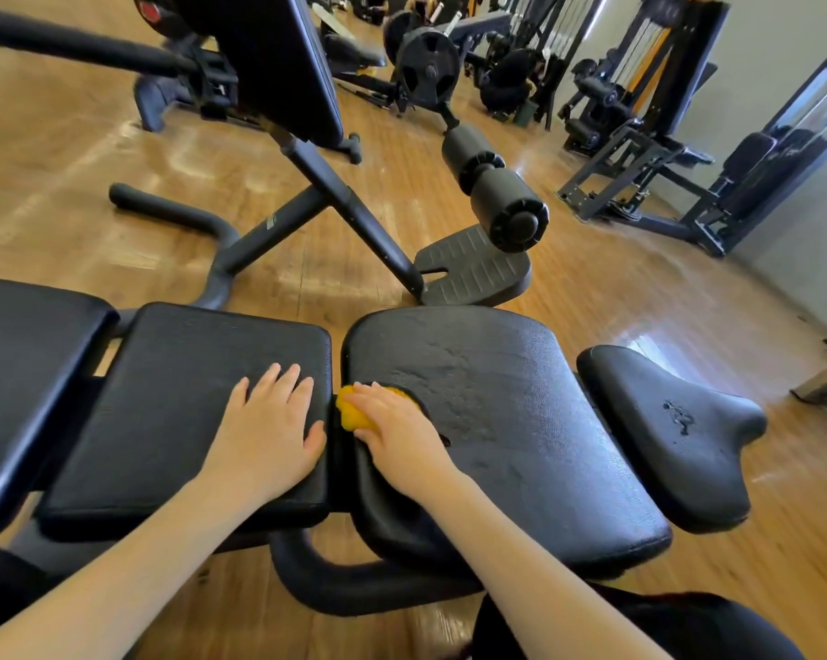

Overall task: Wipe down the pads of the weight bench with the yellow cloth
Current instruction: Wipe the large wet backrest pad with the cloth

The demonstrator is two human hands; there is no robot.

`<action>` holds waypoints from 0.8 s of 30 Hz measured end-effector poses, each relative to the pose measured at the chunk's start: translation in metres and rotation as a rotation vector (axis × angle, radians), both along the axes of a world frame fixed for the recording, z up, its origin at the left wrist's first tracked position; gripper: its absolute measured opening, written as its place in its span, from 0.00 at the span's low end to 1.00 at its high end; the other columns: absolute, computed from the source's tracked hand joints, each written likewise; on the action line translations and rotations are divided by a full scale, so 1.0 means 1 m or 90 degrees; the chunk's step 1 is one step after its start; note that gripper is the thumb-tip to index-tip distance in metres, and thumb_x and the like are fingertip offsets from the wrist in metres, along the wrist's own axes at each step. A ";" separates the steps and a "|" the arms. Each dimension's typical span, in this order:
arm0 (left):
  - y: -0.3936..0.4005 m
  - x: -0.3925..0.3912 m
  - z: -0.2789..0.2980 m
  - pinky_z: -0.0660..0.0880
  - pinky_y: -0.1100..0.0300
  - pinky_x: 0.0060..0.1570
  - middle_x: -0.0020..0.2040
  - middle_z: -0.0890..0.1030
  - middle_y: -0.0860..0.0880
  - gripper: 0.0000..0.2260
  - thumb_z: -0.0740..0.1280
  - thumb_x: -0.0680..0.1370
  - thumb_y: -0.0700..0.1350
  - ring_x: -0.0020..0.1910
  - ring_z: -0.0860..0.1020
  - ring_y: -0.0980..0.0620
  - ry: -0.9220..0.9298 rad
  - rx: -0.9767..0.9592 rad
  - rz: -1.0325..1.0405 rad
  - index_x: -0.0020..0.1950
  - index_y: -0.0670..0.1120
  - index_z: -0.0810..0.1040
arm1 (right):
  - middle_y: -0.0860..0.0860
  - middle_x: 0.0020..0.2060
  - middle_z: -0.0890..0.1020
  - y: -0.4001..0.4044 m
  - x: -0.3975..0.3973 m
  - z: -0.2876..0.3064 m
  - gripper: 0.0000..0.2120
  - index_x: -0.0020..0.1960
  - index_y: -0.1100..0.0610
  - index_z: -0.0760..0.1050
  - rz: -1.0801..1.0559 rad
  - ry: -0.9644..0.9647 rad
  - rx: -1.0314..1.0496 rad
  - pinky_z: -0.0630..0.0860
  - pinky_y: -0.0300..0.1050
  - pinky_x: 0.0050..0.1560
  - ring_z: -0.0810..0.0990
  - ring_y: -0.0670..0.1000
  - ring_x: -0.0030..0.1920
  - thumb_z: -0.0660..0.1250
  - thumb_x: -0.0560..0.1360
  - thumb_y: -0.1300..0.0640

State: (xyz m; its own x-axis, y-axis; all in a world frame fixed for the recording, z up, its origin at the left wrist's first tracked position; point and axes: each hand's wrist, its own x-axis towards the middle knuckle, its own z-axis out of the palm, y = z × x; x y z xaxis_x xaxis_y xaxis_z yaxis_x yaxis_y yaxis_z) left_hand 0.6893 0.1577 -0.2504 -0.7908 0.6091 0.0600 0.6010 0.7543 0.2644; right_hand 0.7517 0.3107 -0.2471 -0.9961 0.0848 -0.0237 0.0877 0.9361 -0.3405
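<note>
1. Black vinyl pads make up the weight bench's surface: a long back pad (26, 383) at the far left, a rectangular middle pad (173, 402), a broad rounded seat pad (521, 421) and a small contoured end pad (664, 431) at the right.
2. Seat pad progress: damp-looking streaks and a dulled sheen cover much of its top, so it seems largely wiped (though glare from the floor makes this a judgement, not a certainty). The other three pads show no clear wet marks; I would reckon them left to do, and the task under halfway.
3. Left hand (271, 421): flat on the middle pad with fingers spread straight, a wide, empty grip that seems only to brace the body.
4. Right hand (392, 421): lies over the cloth at the seat pad's left edge, fingers curved down onto it, pressing and holding it against the vinyl.
5. Yellow cloth (352, 414): bunched under the right hand, just beside the gap between the seat and middle pads, only its left part showing.
</note>
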 end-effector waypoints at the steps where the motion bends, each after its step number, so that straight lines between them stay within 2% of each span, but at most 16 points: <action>1: -0.001 -0.001 0.000 0.51 0.49 0.71 0.76 0.56 0.47 0.26 0.54 0.78 0.54 0.75 0.52 0.48 0.000 0.000 0.001 0.74 0.45 0.56 | 0.49 0.73 0.62 0.000 0.005 0.000 0.22 0.72 0.53 0.61 0.014 -0.001 0.001 0.49 0.41 0.72 0.56 0.49 0.74 0.58 0.79 0.58; 5: -0.002 -0.002 0.000 0.51 0.49 0.71 0.75 0.57 0.47 0.26 0.55 0.78 0.54 0.75 0.52 0.48 0.004 0.009 -0.003 0.74 0.45 0.57 | 0.49 0.72 0.64 0.007 0.017 0.002 0.22 0.71 0.53 0.62 0.023 0.023 -0.010 0.52 0.39 0.71 0.59 0.49 0.73 0.59 0.78 0.57; 11: -0.003 -0.003 -0.003 0.51 0.49 0.71 0.75 0.57 0.47 0.26 0.55 0.78 0.53 0.75 0.52 0.48 -0.006 0.012 -0.008 0.74 0.45 0.57 | 0.50 0.68 0.70 0.068 0.033 -0.004 0.20 0.68 0.54 0.68 -0.085 0.054 -0.005 0.55 0.36 0.69 0.65 0.50 0.70 0.62 0.76 0.57; 17: -0.002 -0.004 -0.002 0.52 0.48 0.71 0.75 0.58 0.46 0.26 0.56 0.78 0.52 0.74 0.53 0.47 -0.002 0.010 0.002 0.74 0.44 0.59 | 0.48 0.67 0.71 0.142 0.074 0.008 0.20 0.69 0.54 0.66 -0.251 0.045 -0.044 0.59 0.36 0.66 0.68 0.48 0.68 0.62 0.77 0.56; 20: -0.001 -0.001 -0.002 0.52 0.48 0.71 0.75 0.58 0.46 0.26 0.56 0.78 0.52 0.74 0.54 0.47 -0.003 0.001 -0.002 0.73 0.43 0.59 | 0.47 0.64 0.75 0.171 0.101 0.009 0.18 0.66 0.54 0.70 -0.350 0.067 -0.086 0.61 0.36 0.65 0.71 0.49 0.65 0.61 0.77 0.57; 24: -0.001 -0.001 -0.002 0.52 0.48 0.71 0.75 0.57 0.46 0.26 0.55 0.79 0.53 0.75 0.52 0.48 -0.004 -0.010 -0.004 0.74 0.44 0.57 | 0.51 0.64 0.76 0.193 0.143 0.006 0.16 0.65 0.56 0.72 -0.478 0.057 -0.067 0.64 0.43 0.65 0.73 0.53 0.64 0.61 0.77 0.57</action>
